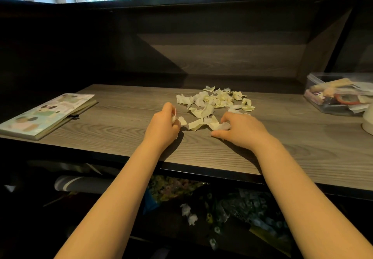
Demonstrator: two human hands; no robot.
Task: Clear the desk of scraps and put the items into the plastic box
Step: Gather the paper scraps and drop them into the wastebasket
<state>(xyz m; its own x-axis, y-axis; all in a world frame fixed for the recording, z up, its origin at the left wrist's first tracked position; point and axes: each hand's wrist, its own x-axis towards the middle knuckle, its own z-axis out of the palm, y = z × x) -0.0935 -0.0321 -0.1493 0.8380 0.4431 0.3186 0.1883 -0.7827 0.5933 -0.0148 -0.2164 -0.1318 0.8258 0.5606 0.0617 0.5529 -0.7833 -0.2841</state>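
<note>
A: From the head view, where are the scraps?

B: The paper scraps (215, 102) lie in a loose pile on the worktop (113, 121), in the middle, just in front of both hands. Two small crumpled pieces (188, 214) also lie on the floor under the worktop.

A: And the hands?

B: The left hand (164, 124) is curled closed around a few white scraps at the left edge of the pile. The right hand (240, 129) lies low over the near right edge, with fingers bent on one crumpled white piece (224, 126); I think it pinches it, but the grip is partly hidden.

A: Which step is this, in your opinion?

B: I judge it is the gathering of the scraps. Most of the pile is not yet collected.

A: Where is the plastic box?

B: The plastic box (335, 91) stands open at the far right of the worktop, well apart from the pile, already with several items inside. A notebook (46, 113) lies at the left.

A: What does the next move call for?

B: Probably to sweep both hands together, so that the light pieces bunch and do not slide away, then to lift them off.
</note>
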